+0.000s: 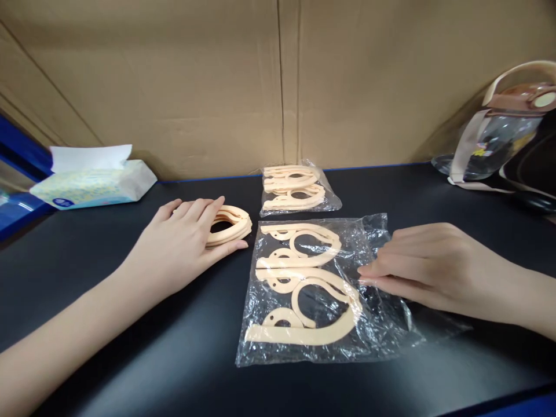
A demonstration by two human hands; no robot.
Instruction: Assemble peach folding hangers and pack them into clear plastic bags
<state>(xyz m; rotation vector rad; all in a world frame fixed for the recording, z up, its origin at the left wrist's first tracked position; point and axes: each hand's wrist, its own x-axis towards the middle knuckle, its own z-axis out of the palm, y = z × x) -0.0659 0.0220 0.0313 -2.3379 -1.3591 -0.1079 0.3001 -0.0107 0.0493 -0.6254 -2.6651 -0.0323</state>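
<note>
A clear plastic bag (373, 330) lies flat in front of me. Inside are beige folding clothes hangers (321, 336), folded up in two groups, one behind the other. My right hand (428, 272) pinches the bag's right end between thumb and fingers. To the left of the bag is a stack of similar folding hangers (232, 231), out of any bag. My left hand (182, 246) is wrapped over the left part of this stack, thumb along its near side, and hides that part. Another clear bag with folded hangers (295, 188) sits behind the first.
The black table (156, 370) ends at a brown cardboard wall (195, 87). A tissue pack (95, 179) stands at the back left. A clear bottle (504, 139) with a strap is at the back right, beside a dark object (536, 156) that is partly out of frame.
</note>
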